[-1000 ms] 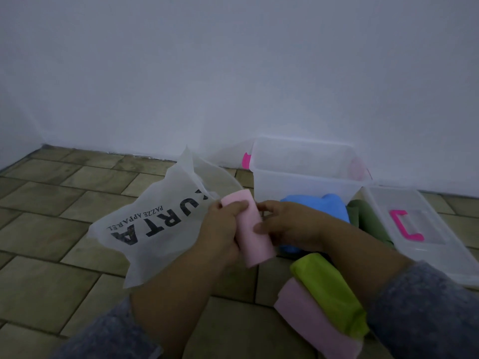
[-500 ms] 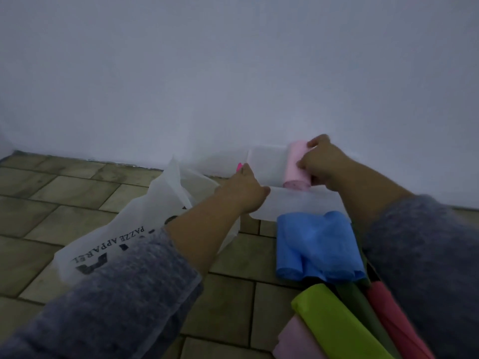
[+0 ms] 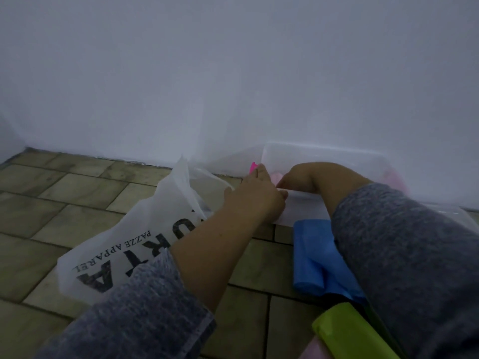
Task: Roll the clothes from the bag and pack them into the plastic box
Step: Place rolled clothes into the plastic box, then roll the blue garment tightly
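Note:
The clear plastic box stands on the floor against the wall. My right hand reaches down inside it at the left end, fingers bent around a pink rolled cloth, of which only a sliver shows. My left hand grips the box's near left corner, beside its pink latch. The white printed bag lies open on the tiles to the left, under my left forearm. A blue rolled cloth lies in front of the box, and a lime-green roll nearer to me.
A pale pink cloth peeks out at the bottom edge beside the green roll. The box's other pink latch shows faintly at the right. A white wall rises directly behind the box. Bare floor tiles extend to the left.
My right hand has lowered the pink roll from above the rim down into the box. My left hand stays on the box's corner. The camera has moved closer.

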